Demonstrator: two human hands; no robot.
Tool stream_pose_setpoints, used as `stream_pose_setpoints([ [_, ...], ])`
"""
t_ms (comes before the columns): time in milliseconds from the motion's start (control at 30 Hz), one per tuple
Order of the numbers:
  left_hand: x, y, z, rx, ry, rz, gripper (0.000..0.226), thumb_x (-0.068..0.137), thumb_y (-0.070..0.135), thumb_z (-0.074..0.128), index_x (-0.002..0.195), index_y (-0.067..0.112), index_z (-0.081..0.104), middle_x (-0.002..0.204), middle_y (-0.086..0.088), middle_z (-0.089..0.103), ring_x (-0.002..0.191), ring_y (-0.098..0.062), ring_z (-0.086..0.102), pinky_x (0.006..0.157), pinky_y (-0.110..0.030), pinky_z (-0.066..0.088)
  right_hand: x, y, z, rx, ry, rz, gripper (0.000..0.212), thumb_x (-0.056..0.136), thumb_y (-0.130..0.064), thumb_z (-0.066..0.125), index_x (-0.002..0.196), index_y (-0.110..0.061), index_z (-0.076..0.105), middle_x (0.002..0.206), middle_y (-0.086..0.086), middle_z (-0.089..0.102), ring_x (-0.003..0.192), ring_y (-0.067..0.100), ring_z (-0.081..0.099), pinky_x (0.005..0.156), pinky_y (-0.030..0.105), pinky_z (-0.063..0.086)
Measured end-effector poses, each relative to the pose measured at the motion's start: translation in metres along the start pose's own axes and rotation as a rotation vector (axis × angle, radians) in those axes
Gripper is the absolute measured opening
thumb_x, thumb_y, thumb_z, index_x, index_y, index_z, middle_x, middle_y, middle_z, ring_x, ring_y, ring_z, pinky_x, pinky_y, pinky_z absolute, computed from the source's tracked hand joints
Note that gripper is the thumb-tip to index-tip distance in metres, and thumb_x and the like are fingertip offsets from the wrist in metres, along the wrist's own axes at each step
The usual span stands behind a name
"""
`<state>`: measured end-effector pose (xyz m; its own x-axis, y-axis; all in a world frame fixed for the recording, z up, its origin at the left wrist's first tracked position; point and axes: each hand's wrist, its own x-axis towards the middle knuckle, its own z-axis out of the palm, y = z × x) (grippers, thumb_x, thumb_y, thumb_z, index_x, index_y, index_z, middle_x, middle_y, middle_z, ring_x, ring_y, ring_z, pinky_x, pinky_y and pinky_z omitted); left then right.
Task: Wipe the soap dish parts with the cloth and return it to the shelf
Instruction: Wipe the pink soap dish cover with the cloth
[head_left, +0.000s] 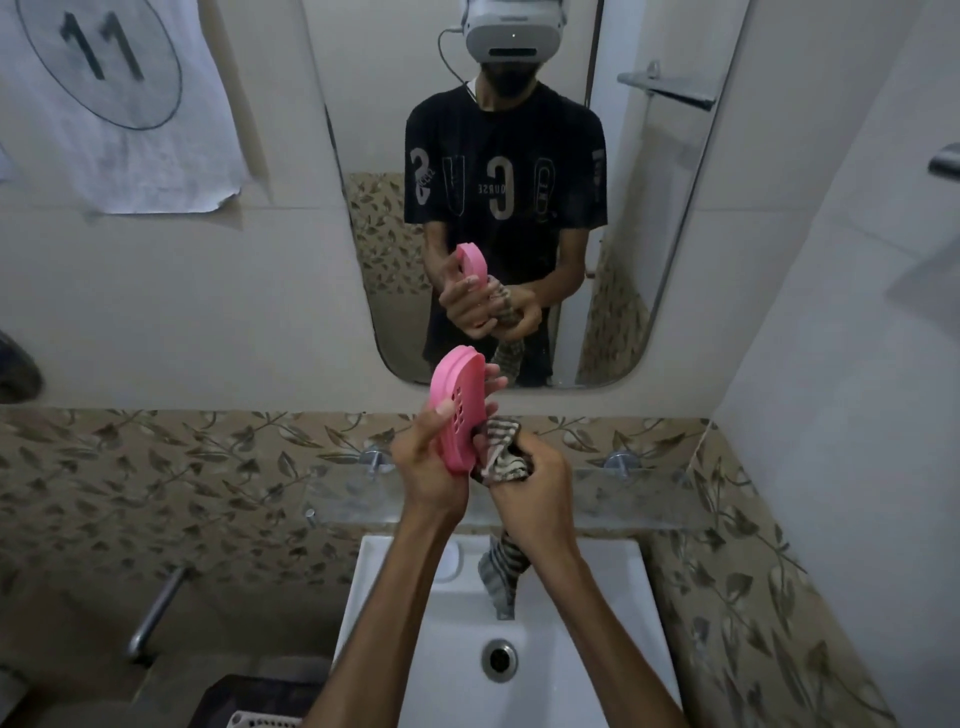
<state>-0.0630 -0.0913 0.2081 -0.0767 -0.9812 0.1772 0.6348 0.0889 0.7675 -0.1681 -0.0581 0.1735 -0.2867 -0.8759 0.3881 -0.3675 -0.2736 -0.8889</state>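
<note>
Soap dish part (457, 410), pink, perforated, is being held on edge above the sink (571, 649), in front of the lower edge of the mirror. The left hand (431, 457) is grasping it, thumb on the near face by the drain holes, fingertips showing past the far rim; the upright hold is probably exposing the far face to the cloth. The right hand (535, 478) is clenching a bunched striped cloth (501, 452) and pressing it against the part's lower right edge; the cloth's tail is hanging below the wrist toward the sink. Judgement: wiping is in progress on this part, and holding it over the sink is likely letting drips fall into the basin. Only one pink piece is visible; whether a second part is nested behind it cannot be told. Containers: the sink is holding nothing but its drain (498, 657), basin looking dry. The glass shelf (623, 499), just above the sink's back edge, is showing nothing on it that can be made out. A basket (249, 719) is sitting at the frame's bottom edge, left of the sink, contents not visible. The return to the shelf is not yet done.
</note>
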Motion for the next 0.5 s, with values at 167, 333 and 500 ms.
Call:
stream_pose_setpoints([
  [167,-0.003,0.005,0.000,0.142,-0.078,-0.055,0.063,0.077,0.045,0.071,0.129,0.011,0.072,0.131,-0.026,0.067,0.123,-0.042,0.056,0.108,-0.053,0.040,0.001,0.004,0.008,0.169,-0.006,0.120,0.007,0.091,-0.019,0.081,0.093,-0.015,0.075,0.080,-0.003,0.077,0.069,0.012,0.073,0.063,0.028,0.060],
  [333,-0.005,0.025,-0.013,0.162,-0.086,-0.324,0.072,0.085,0.059,0.058,0.134,0.007,0.068,0.137,-0.033,0.061,0.115,-0.040,0.057,0.107,-0.056,0.045,0.003,0.007,0.000,-0.103,-0.028,-0.121,0.014,0.082,-0.010,0.083,0.091,-0.017,0.074,0.078,-0.012,0.073,0.068,0.005,0.066,0.060,0.016,0.051],
  [500,-0.009,0.038,-0.007,0.185,-0.010,-0.430,0.078,0.069,0.050,0.078,0.131,0.003,0.069,0.114,-0.023,0.066,0.099,-0.031,0.066,0.092,-0.047,0.055,0.008,0.005,0.004,-0.369,-0.006,-0.396,0.018,0.080,-0.011,0.084,0.089,-0.012,0.069,0.076,0.001,0.069,0.062,0.012,0.055,0.056,0.024,0.041],
])
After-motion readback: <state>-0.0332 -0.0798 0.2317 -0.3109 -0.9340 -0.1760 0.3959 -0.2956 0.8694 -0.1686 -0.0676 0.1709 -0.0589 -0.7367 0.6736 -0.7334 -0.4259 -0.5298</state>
